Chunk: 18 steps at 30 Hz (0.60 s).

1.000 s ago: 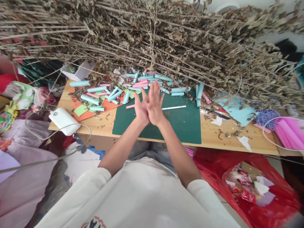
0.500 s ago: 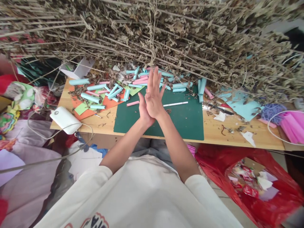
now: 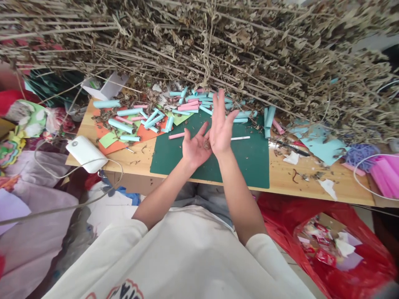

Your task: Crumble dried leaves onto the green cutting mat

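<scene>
My left hand (image 3: 196,148) is open, palm up, above the green cutting mat (image 3: 249,166). A small brown clump of what looks like crumbled dry leaf (image 3: 206,144) lies on its palm, near the fingers. Beside it my right hand (image 3: 222,128) stands on edge, fingers stretched out and thumb apart, gripping nothing. The sides of the two hands touch or nearly touch. On the mat behind them lie a pink paper roll (image 3: 176,136) and a thin white stick (image 3: 240,138), each partly covered by the hands.
Bundled dried leafy stalks (image 3: 174,45) hang over the table's back. Blue paper rolls (image 3: 120,125) and pink ones are heaped behind the mat. A white power bank (image 3: 86,154) with a cable is at left. A red plastic bag (image 3: 274,220) of scraps stands at lower right.
My palms were pressed together and have come apart. The left hand has turned palm up, showing the brown clump, and the right hand has moved to the right.
</scene>
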Available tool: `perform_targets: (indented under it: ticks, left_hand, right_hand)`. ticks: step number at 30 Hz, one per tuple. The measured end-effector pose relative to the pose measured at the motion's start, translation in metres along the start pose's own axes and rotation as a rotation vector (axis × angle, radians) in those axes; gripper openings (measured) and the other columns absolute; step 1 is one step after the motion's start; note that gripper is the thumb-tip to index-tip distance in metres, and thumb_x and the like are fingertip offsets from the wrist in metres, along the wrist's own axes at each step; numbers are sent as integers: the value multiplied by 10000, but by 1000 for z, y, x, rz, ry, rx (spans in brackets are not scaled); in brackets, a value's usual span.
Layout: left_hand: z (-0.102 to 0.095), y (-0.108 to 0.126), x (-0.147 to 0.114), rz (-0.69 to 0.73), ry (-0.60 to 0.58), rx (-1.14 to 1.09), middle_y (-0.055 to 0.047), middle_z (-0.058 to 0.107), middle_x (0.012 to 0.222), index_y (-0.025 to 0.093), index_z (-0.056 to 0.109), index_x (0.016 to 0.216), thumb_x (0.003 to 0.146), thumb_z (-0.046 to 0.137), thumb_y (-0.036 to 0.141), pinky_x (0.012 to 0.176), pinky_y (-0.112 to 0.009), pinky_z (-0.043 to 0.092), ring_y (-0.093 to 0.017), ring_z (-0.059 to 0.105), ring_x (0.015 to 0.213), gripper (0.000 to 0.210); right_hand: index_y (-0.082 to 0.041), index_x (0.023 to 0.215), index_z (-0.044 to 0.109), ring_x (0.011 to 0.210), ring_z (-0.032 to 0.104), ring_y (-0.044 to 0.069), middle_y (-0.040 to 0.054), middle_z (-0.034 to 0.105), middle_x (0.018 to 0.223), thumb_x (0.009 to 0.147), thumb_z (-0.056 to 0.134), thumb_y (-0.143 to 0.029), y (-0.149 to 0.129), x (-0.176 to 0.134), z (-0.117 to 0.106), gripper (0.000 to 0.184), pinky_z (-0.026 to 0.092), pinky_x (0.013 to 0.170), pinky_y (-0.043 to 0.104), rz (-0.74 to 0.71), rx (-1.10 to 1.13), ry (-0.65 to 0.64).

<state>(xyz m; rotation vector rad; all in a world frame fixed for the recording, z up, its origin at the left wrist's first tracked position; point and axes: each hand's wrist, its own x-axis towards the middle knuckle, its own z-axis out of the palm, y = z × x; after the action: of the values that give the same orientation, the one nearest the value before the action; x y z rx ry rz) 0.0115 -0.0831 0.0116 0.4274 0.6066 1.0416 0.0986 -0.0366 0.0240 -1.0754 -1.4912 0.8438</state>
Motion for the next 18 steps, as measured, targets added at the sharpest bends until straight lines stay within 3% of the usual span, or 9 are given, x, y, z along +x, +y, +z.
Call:
perform_targets:
  ticks: [2, 4, 8, 10, 14, 16, 18]
  left_hand:
    - [-1, 0, 0, 2, -24, -65, -82, 569, 1395, 214, 604, 1262, 823, 272, 815, 1093, -454, 419, -307, 439, 1378, 815]
    - [2, 0, 0, 5, -51, -118, -92, 565, 1398, 193, 590, 1280, 850, 236, 786, 1109, -464, 404, -302, 429, 1390, 813]
    - [8, 3, -1, 3, -31, -169, -91, 545, 1422, 183, 566, 1310, 888, 212, 732, 1139, -450, 374, -284, 413, 1407, 777]
    - [9, 8, -2, 17, 6, -174, -85, 525, 1446, 192, 547, 1336, 897, 207, 718, 1149, -437, 363, -277, 398, 1417, 765]
    - [11, 18, -4, 35, 72, -206, -73, 490, 1479, 207, 488, 1400, 908, 171, 713, 1160, -453, 335, -284, 352, 1444, 773]
    - [11, 21, -3, 36, 100, -221, -66, 500, 1470, 218, 485, 1404, 917, 160, 707, 1166, -461, 317, -286, 340, 1450, 762]
    - [10, 21, -1, 33, 108, -198, -64, 536, 1436, 226, 519, 1374, 917, 183, 712, 1163, -463, 317, -291, 358, 1441, 746]
  right_hand:
    - [-306, 1545, 140, 1503, 215, 228, 59, 290, 1595, 869, -193, -658, 2, -2, -7, 832, 292, 1155, 586, -18, 146, 48]
    - [-273, 1514, 255, 1462, 327, 252, 90, 382, 1536, 903, -73, -695, 0, -7, -13, 811, 372, 1107, 569, -25, 144, 91]
    - [-258, 1271, 554, 1222, 596, 220, 96, 624, 1256, 983, 276, -568, -13, -30, -20, 507, 498, 1005, 434, 36, -39, 258]
    - [-248, 1118, 639, 1059, 657, 207, 82, 679, 1094, 960, 438, -480, -22, -45, -23, 345, 544, 906, 376, 47, -144, 268]
    - [-231, 1051, 686, 798, 653, 165, 51, 685, 978, 878, 603, -311, -34, -66, -23, 208, 561, 714, 306, 65, -263, 37]
    - [-229, 1043, 704, 766, 639, 164, 47, 690, 968, 828, 658, -260, -33, -68, -20, 222, 560, 705, 312, 57, -324, -76]
    - [-230, 1010, 724, 824, 648, 182, 52, 702, 969, 816, 664, -233, -29, -67, -16, 203, 563, 771, 337, 44, -358, -92]
